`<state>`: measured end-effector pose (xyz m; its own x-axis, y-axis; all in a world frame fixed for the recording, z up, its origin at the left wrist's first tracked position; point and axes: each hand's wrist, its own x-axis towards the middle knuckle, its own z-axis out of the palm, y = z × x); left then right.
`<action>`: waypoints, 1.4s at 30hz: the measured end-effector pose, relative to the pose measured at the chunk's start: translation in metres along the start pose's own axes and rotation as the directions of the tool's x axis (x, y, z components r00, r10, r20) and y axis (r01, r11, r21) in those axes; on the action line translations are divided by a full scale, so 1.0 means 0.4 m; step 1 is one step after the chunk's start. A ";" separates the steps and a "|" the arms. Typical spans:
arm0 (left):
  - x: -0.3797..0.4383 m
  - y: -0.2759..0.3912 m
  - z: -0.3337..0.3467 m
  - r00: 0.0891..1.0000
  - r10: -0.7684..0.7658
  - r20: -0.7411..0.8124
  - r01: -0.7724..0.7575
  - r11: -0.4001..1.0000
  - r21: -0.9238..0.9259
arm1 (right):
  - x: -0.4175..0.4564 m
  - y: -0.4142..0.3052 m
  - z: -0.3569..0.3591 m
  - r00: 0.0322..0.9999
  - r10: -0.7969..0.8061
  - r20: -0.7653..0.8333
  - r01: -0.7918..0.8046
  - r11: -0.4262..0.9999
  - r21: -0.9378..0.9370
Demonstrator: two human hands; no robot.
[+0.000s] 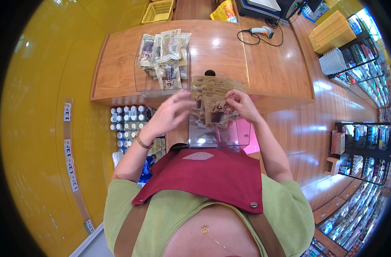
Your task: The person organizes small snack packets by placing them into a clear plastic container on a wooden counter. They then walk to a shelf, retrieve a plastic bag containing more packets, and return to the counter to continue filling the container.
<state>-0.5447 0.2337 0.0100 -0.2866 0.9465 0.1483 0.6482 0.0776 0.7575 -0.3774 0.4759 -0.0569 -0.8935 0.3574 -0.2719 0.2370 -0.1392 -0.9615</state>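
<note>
A clear plastic bin (pixel 202 138) is right in front of my body, beside the counter edge. Flat brown sealed packets with dark contents and printed writing stand in overlapping rows in it. My right hand (pixel 243 105) pinches the right edge of the front packet (pixel 216 107) between thumb and fingertips. Slightly blurred, my left hand (pixel 173 113) is just left of the rows, fingers apart and nothing in it. A second clear bin (pixel 139 78) sits on the counter beyond my left hand, with similar packets (pixel 170 45) piled loosely inside.
The wooden counter (pixel 214 51) carries a corded barcode scanner (pixel 261 31) and a scale (pixel 259 8). Capped bottles in packs (pixel 128 117) stand low at left, near a yellow wall (pixel 38 128). A yellow basket (pixel 158 12) is at the far side; stocked shelves (pixel 366 141) line the right.
</note>
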 end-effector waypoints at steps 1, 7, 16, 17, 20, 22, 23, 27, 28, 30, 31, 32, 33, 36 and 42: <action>0.004 -0.002 -0.010 0.995 -0.087 -0.041 0.085 0.995 -0.042 | -0.005 0.015 0.021 1.000 0.017 -0.019 -0.016 0.999 0.028; 0.031 -0.068 -0.023 0.920 -0.317 -0.232 0.261 0.934 -0.243 | 0.020 0.079 0.120 0.979 -0.163 -0.120 0.139 0.973 -0.184; 0.112 -0.344 -0.024 0.687 -0.500 -0.527 0.604 0.796 0.032 | 0.029 0.085 0.156 0.844 -0.519 -0.136 0.352 0.726 -0.591; 0.127 -0.381 -0.021 0.618 -0.529 -0.582 0.689 0.721 0.076 | 0.026 0.083 0.154 0.822 -0.561 -0.100 0.361 0.648 -0.671; 0.157 -0.478 -0.022 0.562 -0.715 -0.417 0.758 0.646 -0.086 | 0.014 0.062 0.164 0.793 -0.604 -0.078 0.341 0.546 -0.765; 0.163 -0.503 -0.006 0.521 -0.742 -0.422 0.759 0.629 -0.168 | -0.001 0.029 0.167 0.753 -0.654 -0.070 0.315 0.452 -0.835; 0.164 -0.516 0.001 0.500 -0.756 -0.423 0.758 0.618 -0.210 | -0.008 0.008 0.168 0.726 -0.686 -0.051 0.305 0.387 -0.871; 0.131 -0.570 -0.022 0.672 -0.695 -0.255 0.613 0.716 -0.334 | -0.012 -0.003 0.158 0.743 -0.659 -0.116 0.303 0.485 -0.820; 0.119 -0.570 -0.021 0.697 -0.608 -0.380 0.504 0.793 -0.344 | -0.012 -0.006 0.159 0.745 -0.654 -0.132 0.307 0.512 -0.802; 0.089 -0.570 -0.055 0.663 -0.586 -0.465 0.433 0.808 -0.400 | -0.014 -0.026 0.167 0.749 -0.644 -0.159 0.321 0.562 -0.763; 0.084 -0.559 -0.074 0.645 -0.574 -0.506 0.389 0.815 -0.429 | -0.017 -0.041 0.172 0.778 -0.599 -0.188 0.324 0.639 -0.698; 0.076 -0.549 -0.093 0.621 -0.566 -0.541 0.373 0.821 -0.432 | -0.021 -0.057 0.184 0.807 -0.551 -0.210 0.322 0.711 -0.626; 0.070 -0.524 -0.117 0.597 -0.558 -0.577 0.353 0.828 -0.436 | -0.021 -0.067 0.194 0.834 -0.502 -0.228 0.315 0.773 -0.550; 0.062 -0.418 -0.165 0.572 -0.582 -0.578 0.186 0.779 -0.599 | 0.000 -0.047 0.216 0.929 -0.320 -0.188 0.258 0.920 -0.294; 0.084 -0.241 -0.134 0.658 -0.590 -0.468 -0.175 0.485 -0.857 | 0.026 -0.088 0.298 0.970 -0.174 -0.170 0.165 0.984 -0.069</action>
<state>-0.6547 0.2411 -0.0239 -0.9013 0.4300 -0.0520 -0.2401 -0.3962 0.8862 -0.4405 0.3743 -0.0213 -0.8430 0.5280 -0.1027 0.1123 -0.0140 -0.9936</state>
